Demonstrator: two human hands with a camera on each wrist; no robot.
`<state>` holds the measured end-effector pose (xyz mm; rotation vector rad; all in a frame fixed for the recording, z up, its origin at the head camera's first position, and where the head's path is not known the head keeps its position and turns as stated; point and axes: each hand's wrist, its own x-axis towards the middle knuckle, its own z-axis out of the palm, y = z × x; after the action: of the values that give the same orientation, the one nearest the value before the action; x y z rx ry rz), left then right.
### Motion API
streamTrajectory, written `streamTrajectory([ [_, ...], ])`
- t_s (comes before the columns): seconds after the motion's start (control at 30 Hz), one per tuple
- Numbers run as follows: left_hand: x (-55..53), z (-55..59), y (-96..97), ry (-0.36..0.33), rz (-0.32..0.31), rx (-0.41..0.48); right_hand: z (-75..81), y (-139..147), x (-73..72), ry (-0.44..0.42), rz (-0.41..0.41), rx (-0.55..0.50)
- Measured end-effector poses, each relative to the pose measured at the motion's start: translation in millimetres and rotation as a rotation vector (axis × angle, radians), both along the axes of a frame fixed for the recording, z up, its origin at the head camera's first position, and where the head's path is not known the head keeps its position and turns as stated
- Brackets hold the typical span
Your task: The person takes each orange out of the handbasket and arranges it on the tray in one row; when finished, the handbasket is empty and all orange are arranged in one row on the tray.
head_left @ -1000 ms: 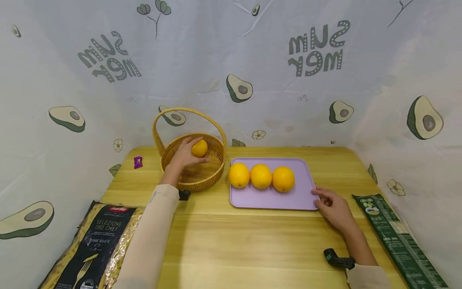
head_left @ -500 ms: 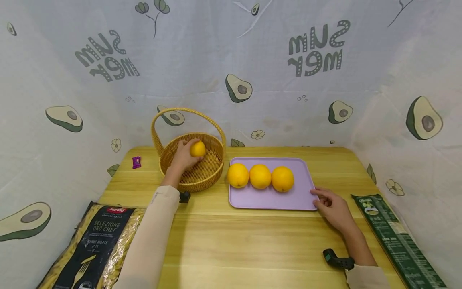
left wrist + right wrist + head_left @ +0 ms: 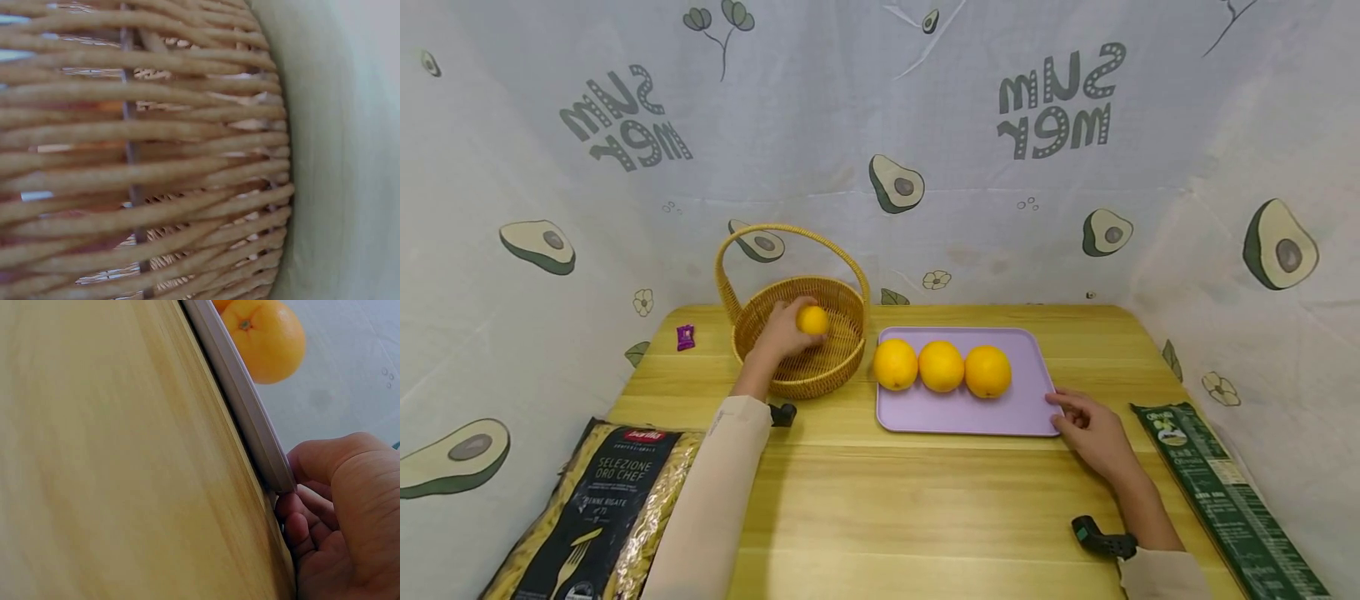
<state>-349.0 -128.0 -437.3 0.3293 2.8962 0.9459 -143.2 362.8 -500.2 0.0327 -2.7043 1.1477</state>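
My left hand (image 3: 786, 331) reaches down inside the wicker basket (image 3: 859, 354), its fingers around an orange (image 3: 813, 320). The basket's tall hooped handle arches above. In the left wrist view the woven wall (image 3: 187, 131) fills most of the picture and hides the hand. To the right lies a shallow lilac tray (image 3: 970, 416) bearing three oranges (image 3: 942, 367) in a row. My right hand (image 3: 1093, 435) pinches the tray's near right corner. The right wrist view shows the thumb over the rim (image 3: 250, 406) and the other fingers curled at its edge.
A bag of penne pasta (image 3: 606, 500) lies at the left, partly behind the left sleeve. A small purple wrapped sweet (image 3: 686, 337) sits left of the basket. Along the right table edge lies a long green packet (image 3: 1225, 492). A printed cloth (image 3: 970, 242) hangs behind the table.
The left hand has lowered the orange a little deeper into the basket. The right hand, tray and three oranges on it stay in place.
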Motion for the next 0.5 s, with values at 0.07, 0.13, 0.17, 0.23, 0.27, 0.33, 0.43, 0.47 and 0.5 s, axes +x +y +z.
streamTrajectory([
  [0.07,3.1,1.9,-0.9,-0.002,-0.005,-0.007,-0.2,0.4,0.1,-0.001,-0.001,-0.001],
  [0.13,5.8,2.5,-1.8,0.0,-0.005,-0.014,-0.4,0.5,0.1,-0.003,-0.002,0.003],
  [0.17,7.3,2.7,-2.4,-0.001,-0.004,-0.007,-0.6,0.6,0.1,-0.004,-0.004,0.006],
  [0.23,10.2,2.6,-3.5,-0.003,0.002,0.006,-0.4,0.5,0.2,-0.007,-0.01,0.011],
  [0.27,11.7,2.5,-4.0,-0.004,0.005,0.016,-0.1,0.3,0.4,-0.008,-0.011,0.013],
  [0.33,14.9,2.6,-5.1,0.0,0.012,0.038,0.8,-0.3,0.6,-0.009,-0.012,0.017],
  [0.43,20.2,3.9,-6.0,0.023,0.014,0.067,2.0,-0.9,0.6,-0.007,-0.007,0.013],
  [0.47,22.1,4.8,-5.9,0.037,0.012,0.076,2.3,-1.0,0.7,-0.006,-0.004,0.014],
  [0.5,23.9,5.7,-5.7,0.054,0.008,0.085,2.8,-1.1,0.7,-0.007,-0.004,0.015],
])
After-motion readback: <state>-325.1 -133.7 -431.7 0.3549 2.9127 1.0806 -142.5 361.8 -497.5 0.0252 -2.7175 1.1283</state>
